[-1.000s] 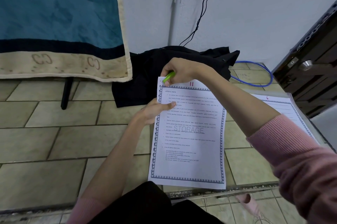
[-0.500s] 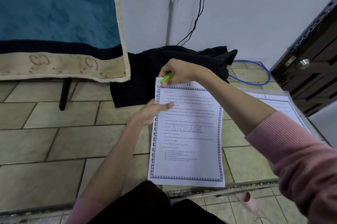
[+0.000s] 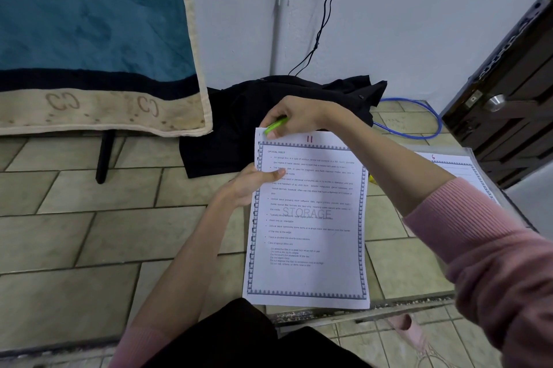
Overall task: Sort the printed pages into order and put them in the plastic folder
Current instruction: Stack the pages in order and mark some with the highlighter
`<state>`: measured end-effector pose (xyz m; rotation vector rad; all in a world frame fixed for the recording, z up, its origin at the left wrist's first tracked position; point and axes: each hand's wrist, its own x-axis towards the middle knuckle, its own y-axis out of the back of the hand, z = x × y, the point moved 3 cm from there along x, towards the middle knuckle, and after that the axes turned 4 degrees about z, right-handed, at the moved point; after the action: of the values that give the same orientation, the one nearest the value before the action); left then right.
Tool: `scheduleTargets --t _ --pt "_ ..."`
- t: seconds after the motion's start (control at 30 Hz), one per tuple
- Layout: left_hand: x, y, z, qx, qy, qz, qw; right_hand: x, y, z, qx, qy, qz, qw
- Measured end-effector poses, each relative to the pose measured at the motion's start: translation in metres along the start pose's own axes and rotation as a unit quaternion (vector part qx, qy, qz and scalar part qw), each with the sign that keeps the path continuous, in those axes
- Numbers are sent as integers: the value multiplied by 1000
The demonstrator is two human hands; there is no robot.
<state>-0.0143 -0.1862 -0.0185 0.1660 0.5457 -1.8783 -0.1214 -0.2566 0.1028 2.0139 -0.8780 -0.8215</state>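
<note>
On tiled floor, hands [image 3: 294, 117] pinch flat printed page [image 3: 308, 224].

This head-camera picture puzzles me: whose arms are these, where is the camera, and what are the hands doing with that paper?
No machine here: a person wears one camera on the head, looking down at their own two hands. The left hand grips the left edge of a printed page, marked 11 in red and watermarked STORAGE, with its thumb on top. The right hand reaches across and holds a small green object, perhaps a pen or a clip, at the page's top left corner. To the right lies a clear plastic folder with a page numbered 6 inside. Behind lie a black garment and a blue cable on the tiled floor.
</note>
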Motion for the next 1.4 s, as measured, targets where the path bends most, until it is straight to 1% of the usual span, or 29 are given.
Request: scheduleTargets --t 0.07,0.13,0.17,0.23,0.3,0.33,0.4,0.43,0.5,0.57,0.63,0.67,0.7,0.77,0.83,0.87,0.9,0.97,1.03,1.1,1.13,1.17,1.2,1.23,1.27,1.3,1.33,1.4 --pt "1 1 -1 -1 3 4 1000 -3 6 7 47 -13 10 999" --pt "0 1 0 -4 5 -4 1000 -6 12 14 108 -37 51 992" --pt "0 1 0 -4 4 -9 1000 -7 14 17 121 -50 60 990" --pt "-1 1 1 -4 1 -15 1000 -10 17 20 113 -56 68 990" --pt "-1 1 0 -2 1 -21 1000 -16 25 23 99 -59 118 986" --pt "1 2 -1 0 1 -22 1000 -20 29 29 82 -75 132 985" --pt "2 3 -2 8 4 -26 1000 -30 35 48 44 -133 132 981" --pt "3 3 -2 12 6 -27 1000 -36 38 65 23 -173 146 974" --pt "5 4 -3 13 8 -27 1000 -52 43 100 -49 -263 186 945" --pt "7 4 -3 13 8 -29 999 -74 37 132 -127 -340 176 915" --pt "9 4 -3 11 10 -29 999 -93 24 159 -153 -385 149 898" --pt "10 4 -4 11 11 -31 999 -100 17 171 -144 -407 151 889" --pt "11 3 -4 11 12 -31 999 -106 10 179 -112 -420 171 884" --pt "13 3 -5 11 16 -28 999 -111 -6 197 -7 -422 252 871" --pt "15 4 -6 11 20 -24 999 -116 -19 202 71 -413 341 841" --pt "16 4 -6 12 22 -24 999 -117 -26 205 101 -407 374 827" --pt "17 4 -6 12 24 -24 999 -119 -32 207 120 -406 387 819" --pt "17 5 -6 13 25 -22 999 -120 -41 213 135 -411 386 815" --pt "16 6 -5 12 26 -17 999 -119 -42 218 114 -406 393 817" --pt "17 8 -5 8 28 -17 999 -119 -41 218 81 -366 429 822" --pt "17 8 -4 7 29 -18 999 -119 -41 217 80 -332 437 832" --pt "17 8 -4 6 30 -19 999 -119 -42 211 80 -298 420 854" --pt "17 8 -4 6 32 -21 999 -118 -46 207 70 -269 374 885" --pt "17 8 -5 5 34 -22 999 -118 -50 202 44 -253 310 915" --pt "17 7 -5 7 37 -22 999 -117 -55 201 5 -245 247 938" --pt "17 7 -5 9 38 -21 999 -115 -59 202 -39 -237 197 951" --pt "17 6 -4 10 39 -21 999 -114 -61 204 -74 -234 163 956" --pt "15 5 -3 9 39 -21 999 -113 -61 203 -92 -234 150 956"
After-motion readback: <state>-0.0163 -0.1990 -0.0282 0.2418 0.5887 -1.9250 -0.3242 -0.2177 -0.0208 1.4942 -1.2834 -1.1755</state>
